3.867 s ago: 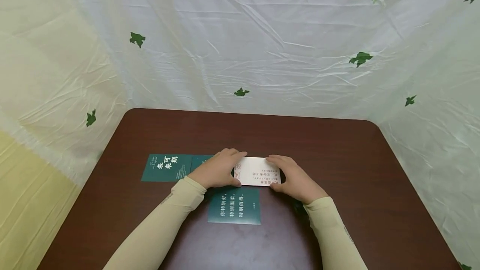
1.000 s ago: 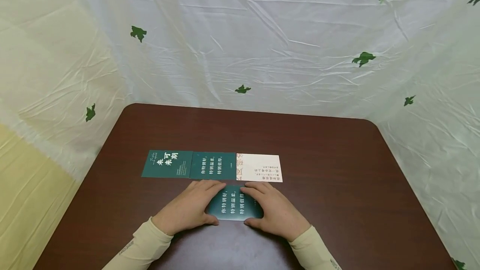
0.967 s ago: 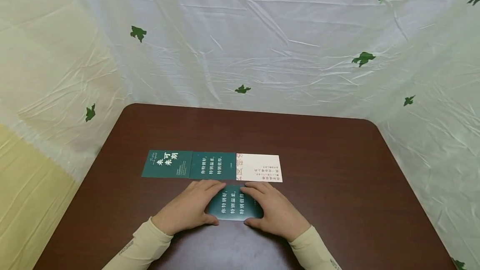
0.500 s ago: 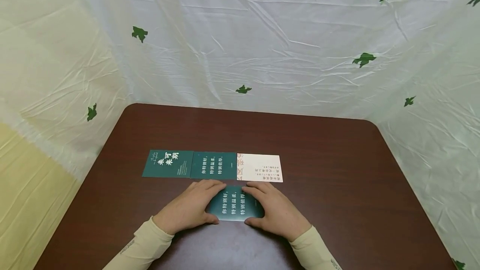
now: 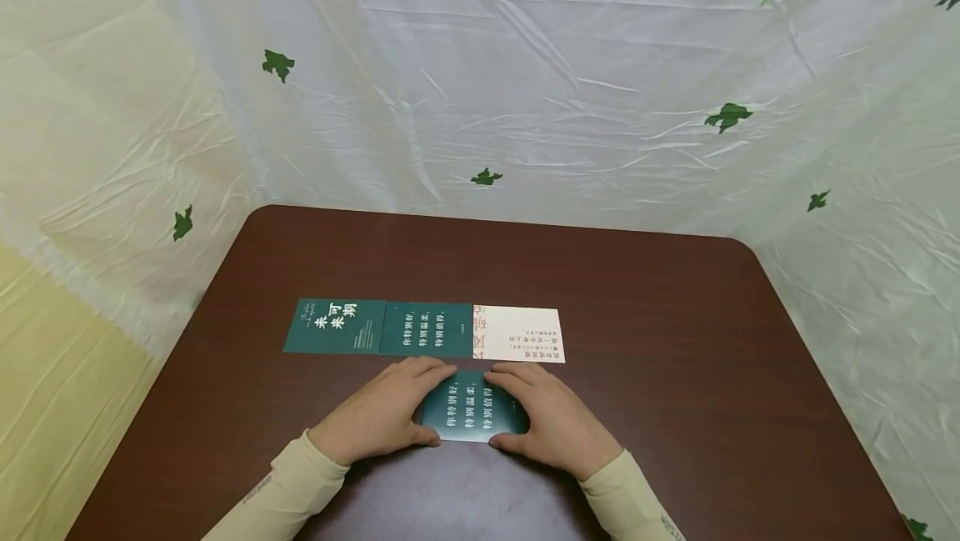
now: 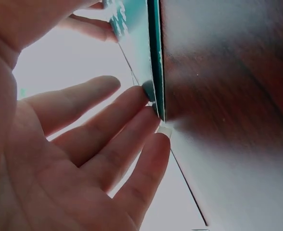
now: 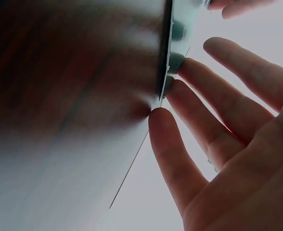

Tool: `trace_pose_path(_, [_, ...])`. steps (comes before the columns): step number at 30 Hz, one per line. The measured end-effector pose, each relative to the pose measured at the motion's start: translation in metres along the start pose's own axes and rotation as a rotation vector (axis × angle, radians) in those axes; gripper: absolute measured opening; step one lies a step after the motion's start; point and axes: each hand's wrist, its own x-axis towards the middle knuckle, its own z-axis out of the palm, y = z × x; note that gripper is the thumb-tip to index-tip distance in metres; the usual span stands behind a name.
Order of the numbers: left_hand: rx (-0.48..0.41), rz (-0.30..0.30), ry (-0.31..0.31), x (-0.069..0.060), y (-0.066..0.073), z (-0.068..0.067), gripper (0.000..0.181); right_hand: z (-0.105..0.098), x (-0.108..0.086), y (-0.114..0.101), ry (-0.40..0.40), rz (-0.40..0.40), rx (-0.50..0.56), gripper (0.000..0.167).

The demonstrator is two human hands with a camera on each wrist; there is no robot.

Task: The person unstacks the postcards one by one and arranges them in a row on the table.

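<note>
A teal card (image 5: pixel 471 409) with white lettering lies near the middle of the table in the head view. My left hand (image 5: pixel 378 416) holds its left end, index finger at the far edge and thumb at the near edge. The right hand (image 5: pixel 558 420) holds the opposite end in the same way. In the left wrist view the card (image 6: pixel 132 38) shows edge-on, with fingertips touching it. From the right wrist, fingertips meet the other end of the card (image 7: pixel 180 29). Parts of both ends are hidden by the hands.
Beyond the hands, three cards form a row: a teal one (image 5: pixel 333 326), a second teal one (image 5: pixel 427 329), and a white one (image 5: pixel 519 334) with red print. They lie on a dark brown table (image 5: pixel 675 341). Pale leaf-patterned cloth (image 5: pixel 525 66) surrounds its far side.
Earlier both hands were at the white card; it now lies released in the row. They have come back to the near teal card, which has since shifted very slightly right.
</note>
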Motion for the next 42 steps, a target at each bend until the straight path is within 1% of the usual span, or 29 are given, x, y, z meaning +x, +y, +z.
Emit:
trace_pose_path(4, [-0.003, -0.007, -0.003, 0.000, -0.001, 0.001, 0.090, 0.002, -0.001, 0.001, -0.001, -0.010, 0.007, 0.081])
trace_pose_path(8, [-0.007, -0.003, 0.009, -0.001, -0.002, 0.002, 0.090, 0.002, -0.001, 0.002, 0.006, -0.018, 0.007, 0.080])
trace_pose_path(14, [-0.013, 0.038, 0.035, 0.000, -0.003, 0.003, 0.090, 0.001, -0.003, 0.004, 0.018, -0.008, 0.004, 0.083])
trace_pose_path(18, [-0.018, 0.067, 0.048, 0.002, -0.002, 0.002, 0.090, 0.000, -0.004, 0.006, 0.025, -0.018, -0.009, 0.086])
trace_pose_path(21, [-0.017, 0.090, 0.055, 0.005, -0.001, 0.001, 0.089, -0.001, -0.005, 0.009, 0.038, -0.030, -0.016, 0.087])
trace_pose_path(23, [-0.013, 0.107, 0.063, 0.009, 0.001, 0.000, 0.089, -0.003, -0.006, 0.012, 0.047, -0.028, -0.019, 0.087])
trace_pose_path(29, [0.018, 0.137, 0.069, 0.030, 0.011, 0.000, 0.088, -0.009, -0.011, 0.024, 0.047, 0.032, -0.026, 0.090])
trace_pose_path(33, [0.048, 0.138, 0.056, 0.048, 0.020, 0.001, 0.088, -0.015, -0.015, 0.037, 0.061, 0.067, -0.014, 0.088])
trace_pose_path(36, [0.078, 0.145, 0.049, 0.068, 0.028, 0.002, 0.090, -0.023, -0.018, 0.051, 0.076, 0.092, 0.000, 0.087])
trace_pose_path(42, [0.150, 0.183, 0.041, 0.119, 0.050, 0.007, 0.093, -0.044, -0.022, 0.083, 0.092, 0.163, 0.017, 0.083])
